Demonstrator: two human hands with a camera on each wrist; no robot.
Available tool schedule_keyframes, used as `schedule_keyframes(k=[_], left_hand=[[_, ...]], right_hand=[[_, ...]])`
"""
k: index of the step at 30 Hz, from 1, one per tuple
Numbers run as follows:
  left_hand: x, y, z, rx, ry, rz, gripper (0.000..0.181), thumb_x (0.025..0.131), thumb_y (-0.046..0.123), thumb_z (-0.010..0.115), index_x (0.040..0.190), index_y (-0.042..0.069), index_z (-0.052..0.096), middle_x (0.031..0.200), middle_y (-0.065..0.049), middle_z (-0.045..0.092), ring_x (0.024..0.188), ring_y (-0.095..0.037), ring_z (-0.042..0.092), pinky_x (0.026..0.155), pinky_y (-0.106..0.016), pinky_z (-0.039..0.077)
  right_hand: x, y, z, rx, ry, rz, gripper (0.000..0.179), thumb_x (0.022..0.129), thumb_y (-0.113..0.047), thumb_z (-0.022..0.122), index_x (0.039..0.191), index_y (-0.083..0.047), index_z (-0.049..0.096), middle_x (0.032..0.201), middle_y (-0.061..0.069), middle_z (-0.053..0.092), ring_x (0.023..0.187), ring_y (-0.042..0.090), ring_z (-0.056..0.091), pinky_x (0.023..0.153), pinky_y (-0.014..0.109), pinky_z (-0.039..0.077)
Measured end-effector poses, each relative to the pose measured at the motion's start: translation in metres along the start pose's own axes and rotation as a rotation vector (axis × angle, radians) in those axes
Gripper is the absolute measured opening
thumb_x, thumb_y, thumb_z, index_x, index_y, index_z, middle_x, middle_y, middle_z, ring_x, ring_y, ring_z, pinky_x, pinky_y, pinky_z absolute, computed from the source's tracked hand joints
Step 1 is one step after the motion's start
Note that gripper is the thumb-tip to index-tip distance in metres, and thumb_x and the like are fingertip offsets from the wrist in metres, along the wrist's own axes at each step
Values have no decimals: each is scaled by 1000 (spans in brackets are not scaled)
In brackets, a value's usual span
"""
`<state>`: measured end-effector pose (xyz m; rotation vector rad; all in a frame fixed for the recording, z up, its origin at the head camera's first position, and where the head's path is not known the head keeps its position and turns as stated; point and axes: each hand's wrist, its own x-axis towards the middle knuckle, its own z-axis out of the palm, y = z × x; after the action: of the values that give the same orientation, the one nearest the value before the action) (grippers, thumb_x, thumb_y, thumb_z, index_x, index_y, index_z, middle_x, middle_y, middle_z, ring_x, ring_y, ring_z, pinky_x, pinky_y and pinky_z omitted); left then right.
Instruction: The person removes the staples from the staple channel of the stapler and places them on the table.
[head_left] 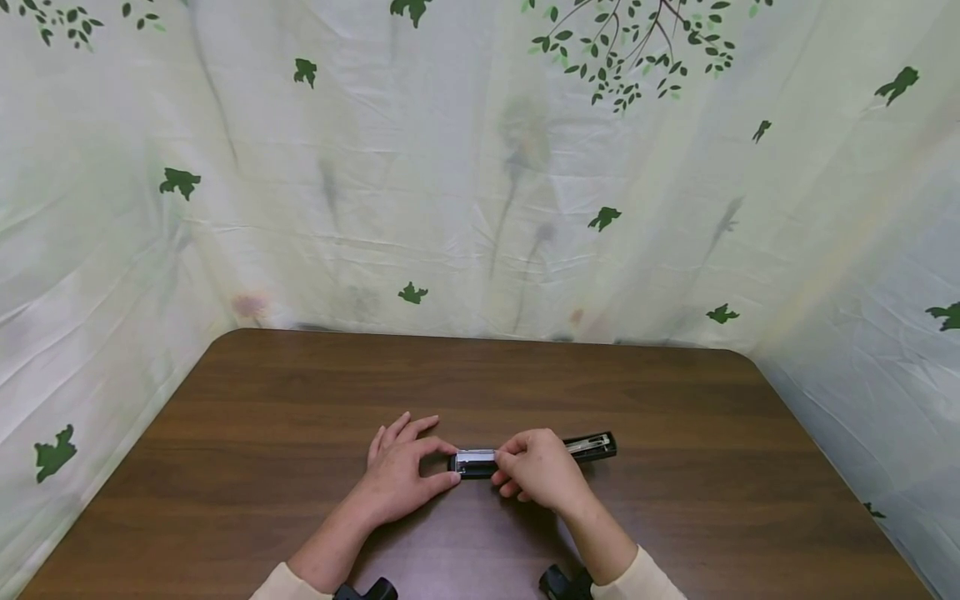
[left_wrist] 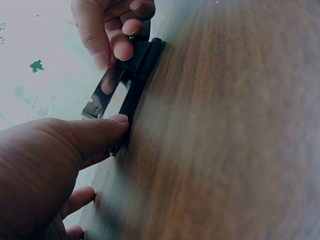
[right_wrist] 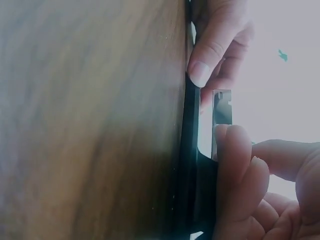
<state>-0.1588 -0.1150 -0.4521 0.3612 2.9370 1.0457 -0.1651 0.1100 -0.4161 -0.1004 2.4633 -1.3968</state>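
Note:
An opened black stapler (head_left: 594,447) lies on the table, its top arm folded back to the right. My left hand (head_left: 402,473) pinches the left end of its base between thumb and index finger, the other fingers spread. Over the middle of the stapler, my right hand (head_left: 543,471) has thumb and fingertips at the metal staple channel (right_wrist: 222,106). In both wrist views this channel stands raised over the black base (right_wrist: 189,135), with a gap between them. The right fingers cover part of the channel and the hinge, and whether they hold loose staples I cannot tell.
The brown wooden table (head_left: 300,400) extends around the hands. A pale curtain (head_left: 450,183) with leaf prints encloses its back and sides. Dark wrist devices (head_left: 566,582) sit at both cuffs near the bottom edge.

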Motion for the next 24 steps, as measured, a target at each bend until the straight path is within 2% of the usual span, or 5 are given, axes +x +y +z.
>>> schedule_keyframes(k=[12, 24], left_hand=[[0, -2, 1, 8, 18, 14, 24, 82, 38, 85, 103, 34, 76, 152, -6, 54, 152, -43, 28, 120, -70, 11], [0, -1, 1, 13, 19, 10, 24, 82, 38, 85, 104, 34, 76, 151, -6, 54, 152, -43, 28, 120, -70, 11]], right_hand=[[-3, -2, 4, -29, 44, 24, 16, 96, -13, 63, 90, -4, 75, 67, 1, 74, 53, 8, 65, 45, 23, 47], [-2, -2, 6, -20, 49, 18, 15, 96, -12, 61, 91, -5, 73, 67, 0, 73, 54, 8, 65, 46, 24, 49]])
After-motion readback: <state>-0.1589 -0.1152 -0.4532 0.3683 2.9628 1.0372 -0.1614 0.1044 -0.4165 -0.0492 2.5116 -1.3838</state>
